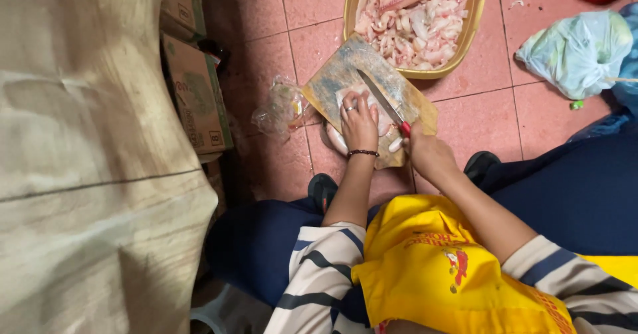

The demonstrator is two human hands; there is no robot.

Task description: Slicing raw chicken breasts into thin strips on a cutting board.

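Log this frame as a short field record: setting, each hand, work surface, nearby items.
setting: pink tiled floor, person seated low
left hand: pressing pale meat piece flat on the board
right hand: gripping red-handled knife, blade over the meat
work surface: wooden cutting board on the floor
nearby: yellow basin of cut meat beyond the board; plastic bags at right; cardboard boxes at left

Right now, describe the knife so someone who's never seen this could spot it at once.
Find the wooden cutting board on the pink tiled floor, below the yellow basin of pale meat. The knife lies diagonally across it, red-handled, gripped by the right hand.
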